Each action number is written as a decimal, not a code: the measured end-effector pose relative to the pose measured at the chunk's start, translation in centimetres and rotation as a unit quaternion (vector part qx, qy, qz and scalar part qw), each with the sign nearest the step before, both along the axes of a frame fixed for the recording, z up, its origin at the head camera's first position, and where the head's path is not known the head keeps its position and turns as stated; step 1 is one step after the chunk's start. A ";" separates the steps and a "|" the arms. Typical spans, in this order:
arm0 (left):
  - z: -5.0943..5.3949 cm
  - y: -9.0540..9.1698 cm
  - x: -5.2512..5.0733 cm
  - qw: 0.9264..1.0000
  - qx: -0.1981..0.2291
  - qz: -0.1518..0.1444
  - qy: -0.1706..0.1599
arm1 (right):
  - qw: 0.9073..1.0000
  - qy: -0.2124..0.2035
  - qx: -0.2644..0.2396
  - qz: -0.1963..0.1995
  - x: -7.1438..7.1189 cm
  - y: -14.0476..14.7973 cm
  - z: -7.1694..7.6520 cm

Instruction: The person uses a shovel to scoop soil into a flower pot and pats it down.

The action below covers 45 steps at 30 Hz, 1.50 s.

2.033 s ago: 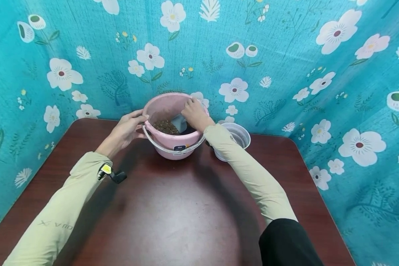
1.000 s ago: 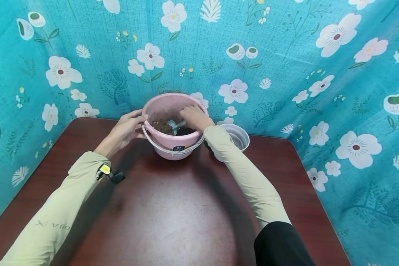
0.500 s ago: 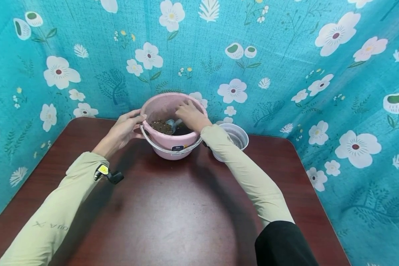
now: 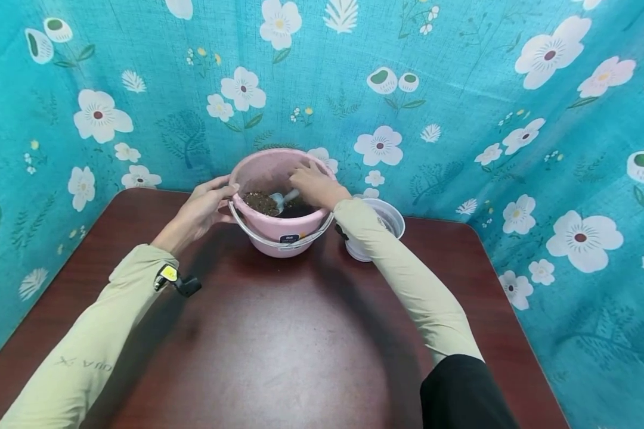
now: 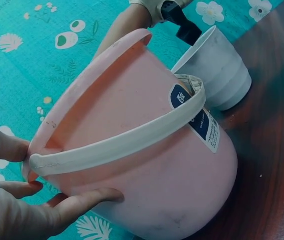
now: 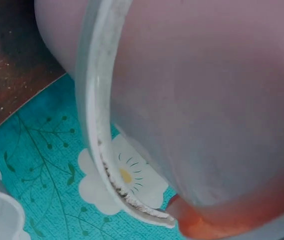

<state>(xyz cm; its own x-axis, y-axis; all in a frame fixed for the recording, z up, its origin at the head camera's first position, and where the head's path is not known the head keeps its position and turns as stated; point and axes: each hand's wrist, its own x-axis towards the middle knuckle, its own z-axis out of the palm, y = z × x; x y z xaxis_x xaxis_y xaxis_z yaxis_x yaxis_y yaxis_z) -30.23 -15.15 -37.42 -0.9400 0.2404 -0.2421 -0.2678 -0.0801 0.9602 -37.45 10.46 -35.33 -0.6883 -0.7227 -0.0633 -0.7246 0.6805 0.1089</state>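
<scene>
A pink bucket [image 4: 279, 229] stands tilted toward me at the back of the table, with brown soil [image 4: 260, 202] inside. My left hand [image 4: 206, 205] grips its left rim, the thumb over the edge and fingers against the outer wall, beside the white handle [image 5: 127, 150] in the left wrist view. Inside the bucket, my right hand [image 4: 318, 186] grips a small pale scoop [image 4: 278, 201] by its handle. The blade lies at the soil's edge, partly sunk. In the right wrist view, the bucket wall hides my right hand and the scoop.
Right of the bucket stands a grey-white pot [image 5: 216, 70], partly behind my right forearm. The dark red wooden table [image 4: 279, 333] reaches toward me. A turquoise flowered cloth [image 4: 322, 77] hangs close behind the bucket and along both sides.
The scoop's blade, earlier raised broadside, has dropped and turned down into the soil. My right hand has shifted a little inside the bucket. My left hand keeps its grip on the rim.
</scene>
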 end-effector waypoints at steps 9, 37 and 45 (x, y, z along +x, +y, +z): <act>0.1 0.4 0.1 1.000 0.007 0.000 -0.010 | 0.996 -0.043 -0.071 -0.022 0.4 1.5 1.0; -0.4 0.4 0.0 1.000 0.019 0.006 0.001 | 0.982 -0.048 -0.181 -0.008 0.6 6.0 2.7; -0.5 0.2 0.4 1.000 0.014 0.011 0.000 | 0.981 -0.019 -0.191 -0.005 1.1 7.1 2.1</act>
<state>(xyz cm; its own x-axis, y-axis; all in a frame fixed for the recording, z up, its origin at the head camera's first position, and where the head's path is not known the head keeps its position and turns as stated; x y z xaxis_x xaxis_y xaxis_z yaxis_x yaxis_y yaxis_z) -29.85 -14.93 -37.89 -0.9452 0.2273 -0.2346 -0.2650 -0.1136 0.9575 -36.40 17.60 -33.23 -0.6977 -0.6920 0.1856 -0.7164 0.6732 -0.1831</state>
